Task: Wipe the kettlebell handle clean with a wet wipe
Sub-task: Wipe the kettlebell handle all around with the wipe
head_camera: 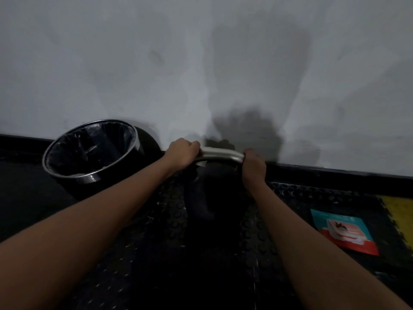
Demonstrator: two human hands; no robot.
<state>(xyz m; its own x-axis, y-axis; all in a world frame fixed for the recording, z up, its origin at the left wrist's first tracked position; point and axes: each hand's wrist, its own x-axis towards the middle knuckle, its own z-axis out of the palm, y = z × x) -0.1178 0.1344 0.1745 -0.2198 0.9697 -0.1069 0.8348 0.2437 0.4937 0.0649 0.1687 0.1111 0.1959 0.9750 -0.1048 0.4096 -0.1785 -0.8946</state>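
- The kettlebell handle, a curved silver bar, sits at the middle of my view, close before the wall, with the dark kettlebell body below it on the studded black floor mat.
- My left hand curls round the handle's left end; a bit of white shows under it, perhaps the wipe, though I cannot tell for sure.
- My right hand curls round the right bend of the handle, fingers wrapped over it.
- The bare stretch of bar between my two fists is short.
- Just behind the handle runs the black skirting, so there is little room that way.
- To my left, near my forearm, stands a black waste bin with a shiny rim and a dark liner.
- To my right, well apart on the mat, lies a teal-and-red wet wipe pack, flat, beside a yellow mat tile at the edge of view.
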